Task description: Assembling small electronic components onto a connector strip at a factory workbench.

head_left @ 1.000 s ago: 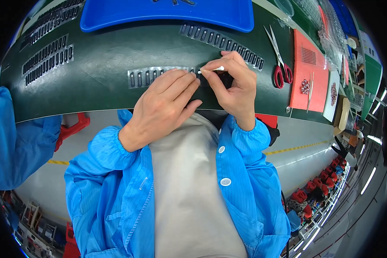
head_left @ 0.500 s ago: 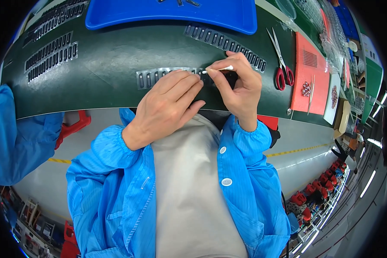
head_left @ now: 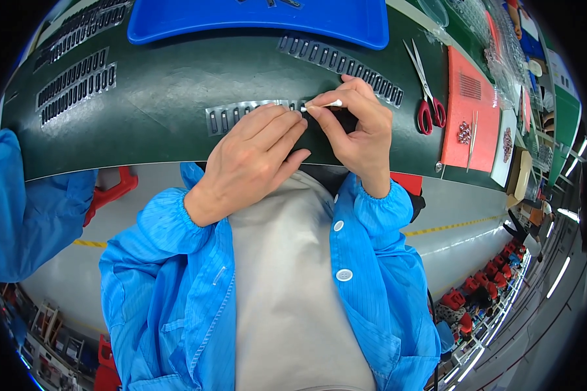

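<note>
A clear strip (head_left: 216, 121) holding a row of small black oblong parts lies on the green table in front of me. My left hand (head_left: 249, 158) rests flat across it, fingers stretched out side by side and thumb apart, covering part of the row. Pinched between thumb and fingers of my right hand (head_left: 364, 130) is a white double-ended cotton swab (head_left: 336, 103). The swab's left tip is at the strip's right end, by my left fingertips. Whether it touches a part I cannot tell. Beyond my right hand lies a second strip (head_left: 332, 60) of similar parts.
A blue tray (head_left: 261, 27) stands at the back. More strips (head_left: 76, 88) lie at the left. On the right are red-handled scissors (head_left: 425, 98) and a pink mat (head_left: 460, 133) with tweezers (head_left: 472, 140) and small beads. Another person's blue sleeve (head_left: 10, 202) is at far left.
My right hand and the swab have shifted slightly left along the strip, closer to my left fingertips. My left hand stays nearly in place.
</note>
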Demonstrator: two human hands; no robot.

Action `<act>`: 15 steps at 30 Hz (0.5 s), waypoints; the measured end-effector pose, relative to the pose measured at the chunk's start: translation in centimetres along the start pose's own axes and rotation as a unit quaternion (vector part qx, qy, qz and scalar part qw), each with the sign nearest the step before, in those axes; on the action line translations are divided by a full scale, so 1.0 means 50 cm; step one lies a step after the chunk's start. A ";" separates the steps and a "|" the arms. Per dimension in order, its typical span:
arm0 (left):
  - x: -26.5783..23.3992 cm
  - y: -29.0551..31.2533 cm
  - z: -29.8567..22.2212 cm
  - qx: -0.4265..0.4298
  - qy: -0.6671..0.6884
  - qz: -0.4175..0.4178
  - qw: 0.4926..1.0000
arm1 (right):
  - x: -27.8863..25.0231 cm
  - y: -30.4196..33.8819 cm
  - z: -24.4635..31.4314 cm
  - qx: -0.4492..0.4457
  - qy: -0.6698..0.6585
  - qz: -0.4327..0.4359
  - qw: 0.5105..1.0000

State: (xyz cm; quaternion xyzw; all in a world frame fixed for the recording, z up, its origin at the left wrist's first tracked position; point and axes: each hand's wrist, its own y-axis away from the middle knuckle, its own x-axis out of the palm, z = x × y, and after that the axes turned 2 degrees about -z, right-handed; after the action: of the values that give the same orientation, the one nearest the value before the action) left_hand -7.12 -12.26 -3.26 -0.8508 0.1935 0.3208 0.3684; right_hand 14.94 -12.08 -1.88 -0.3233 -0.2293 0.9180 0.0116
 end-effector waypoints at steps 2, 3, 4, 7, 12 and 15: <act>0.001 -0.006 -0.005 0.000 0.014 0.009 1.000 | -0.004 0.001 0.003 -0.007 0.009 0.005 1.000; 0.002 -0.007 -0.006 0.000 0.021 0.013 1.000 | -0.007 0.005 0.009 0.016 -0.007 -0.018 1.000; 0.002 -0.008 -0.006 0.001 0.022 0.013 1.000 | -0.011 0.009 0.015 0.040 -0.023 -0.041 0.998; 0.003 -0.008 0.000 0.027 0.014 -0.009 0.999 | -0.005 0.012 0.012 0.057 -0.032 -0.060 0.996; -0.003 -0.004 0.002 0.011 -0.010 0.012 1.000 | 0.008 0.017 0.003 0.048 -0.011 -0.049 0.998; 0.000 -0.006 0.000 0.005 -0.005 0.015 1.000 | 0.011 0.013 0.001 0.034 0.005 -0.043 0.998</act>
State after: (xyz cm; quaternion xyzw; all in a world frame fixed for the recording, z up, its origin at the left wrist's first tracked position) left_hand -6.96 -12.08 -3.12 -0.8445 0.2057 0.3295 0.3687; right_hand 14.56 -12.56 -2.46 -0.3173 -0.2119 0.9222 0.0633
